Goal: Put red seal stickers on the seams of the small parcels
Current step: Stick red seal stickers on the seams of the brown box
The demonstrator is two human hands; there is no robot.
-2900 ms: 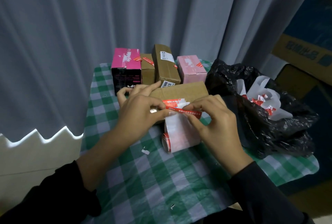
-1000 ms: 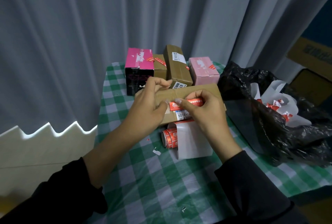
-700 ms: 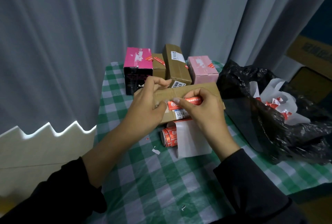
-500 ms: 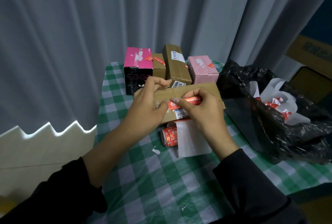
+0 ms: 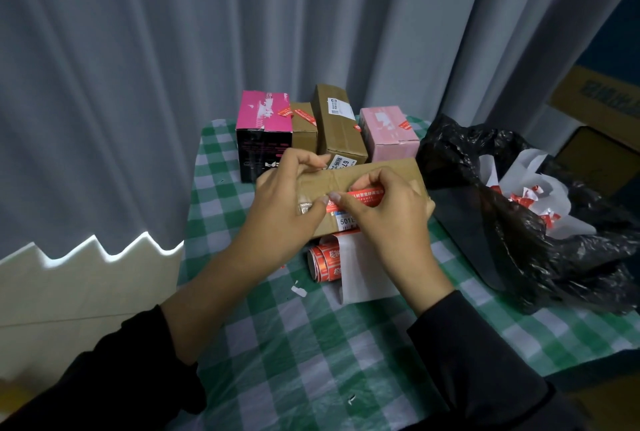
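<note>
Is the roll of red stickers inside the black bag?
No, the sticker roll lies on the checked tablecloth, left of the black bag.

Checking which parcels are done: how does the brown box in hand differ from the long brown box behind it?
The held brown box lies crosswise, gripped by the left hand; the long brown box rests untouched, pointing away. The right hand holds a red sticker on the held box; the long box has a seal on its right edge. Both are cardboard with white labels.

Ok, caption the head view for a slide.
Left hand holds the brown parcel while the right hand pinches a red sticker against it.
</note>
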